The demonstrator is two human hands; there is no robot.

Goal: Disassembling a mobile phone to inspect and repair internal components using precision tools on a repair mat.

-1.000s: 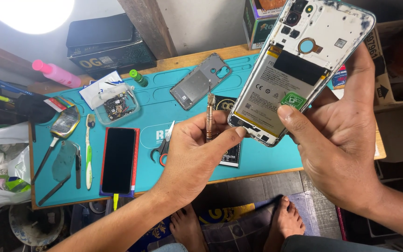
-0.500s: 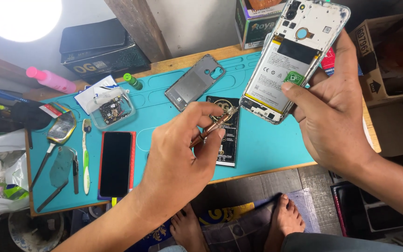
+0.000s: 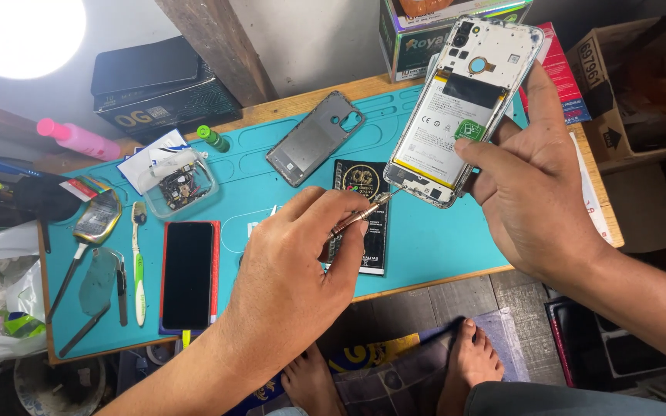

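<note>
Head view shows an opened phone (image 3: 456, 115), its back off and battery exposed, held tilted above the far right of a teal work mat (image 3: 425, 239). The right hand (image 3: 533, 192) is clamped around its lower right edge, thumb pressed on the battery face. The left hand (image 3: 294, 270) pinches a slim screwdriver (image 3: 364, 212), fingers closed on the shaft, tip touching the phone's bottom corner. Beneath the tool lies a black battery pack (image 3: 364, 216) on the mat. Further left, a grey back cover (image 3: 314, 139) lies flat, with a green-capped bottle (image 3: 213, 139) near it, a clear tray of small parts (image 3: 179, 185), a dark-screened phone (image 3: 188, 273), and a toothbrush (image 3: 139, 262). Boxes (image 3: 425, 31) stand behind the raised phone.
</note>
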